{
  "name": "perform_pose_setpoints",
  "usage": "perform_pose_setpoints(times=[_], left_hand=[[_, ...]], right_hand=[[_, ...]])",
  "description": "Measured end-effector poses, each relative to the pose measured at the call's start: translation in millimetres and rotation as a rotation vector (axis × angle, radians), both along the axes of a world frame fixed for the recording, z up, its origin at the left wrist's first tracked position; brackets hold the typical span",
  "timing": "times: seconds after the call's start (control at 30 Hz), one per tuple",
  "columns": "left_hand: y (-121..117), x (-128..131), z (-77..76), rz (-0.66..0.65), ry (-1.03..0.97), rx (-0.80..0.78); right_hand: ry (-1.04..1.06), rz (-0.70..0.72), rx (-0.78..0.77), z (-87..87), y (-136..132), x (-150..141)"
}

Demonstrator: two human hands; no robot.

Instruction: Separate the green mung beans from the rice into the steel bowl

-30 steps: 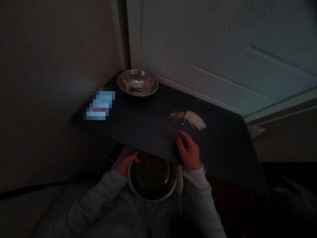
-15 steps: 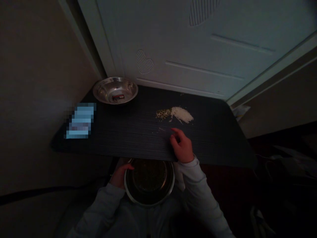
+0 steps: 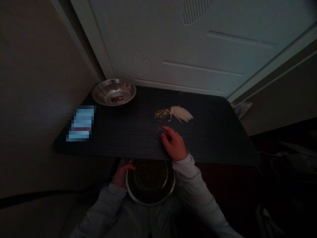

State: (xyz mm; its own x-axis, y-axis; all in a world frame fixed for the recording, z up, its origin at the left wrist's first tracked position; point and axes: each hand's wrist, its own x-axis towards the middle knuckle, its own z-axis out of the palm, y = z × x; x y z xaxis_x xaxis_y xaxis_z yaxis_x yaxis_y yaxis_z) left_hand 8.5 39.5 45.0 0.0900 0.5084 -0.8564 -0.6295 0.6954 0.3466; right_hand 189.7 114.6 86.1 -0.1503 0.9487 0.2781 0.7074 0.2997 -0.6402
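My left hand [image 3: 123,174] grips the left rim of a round metal bowl [image 3: 128,190] below the table's front edge. Small dark green bits seem to lie in that bowl, though the light is too dim to be sure. Over the table, my right hand [image 3: 174,144] has its index finger stretched forward and its thumb apart, with nothing visible between them. A few loose grains [image 3: 159,129] lie by its fingertips. Beyond it is a heap of white grains, looking like rice [image 3: 182,113], touching a smaller pile of green beans mixed with white grains [image 3: 162,113] on its left.
A second, shiny metal bowl [image 3: 114,92] with a label inside stands at the back left of the dark table [image 3: 210,138]. A lit, blurred-out phone-like screen [image 3: 81,123] is at the left edge. A white panelled door [image 3: 153,39] rises behind the table.
My right hand has moved left across the table, reaching the few loose grains. My left hand still holds the bowl, and the heaps look the same.
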Motion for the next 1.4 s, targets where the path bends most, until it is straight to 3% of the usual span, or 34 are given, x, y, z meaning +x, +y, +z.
perform_pose_setpoints(times=[0.33, 0.8, 1.03, 1.2, 1.4], left_hand=[[0.5, -0.1, 4.1, -0.057, 0.025, -0.002], [-1.2, -1.1, 1.0, -0.052, -0.013, 0.036], [-2.5, -3.2, -5.3, -0.048, -0.023, 0.123], [-2.4, -3.3, -5.5, -0.075, -0.037, 0.057], [-2.9, -4.0, -5.7, -0.088, -0.050, 0.014]], right_hand=[[-0.090, -0.226, -0.038, -1.3, 1.8, 2.0], [-0.095, -0.334, -0.077, -5.6, 13.8, 41.2], [-0.148, -0.279, -0.093, -4.2, 32.8, 66.9], [-0.067, -0.269, -0.061, -5.2, 40.7, 82.3], [0.066, -0.196, -0.025, -5.6, 36.5, 75.1]])
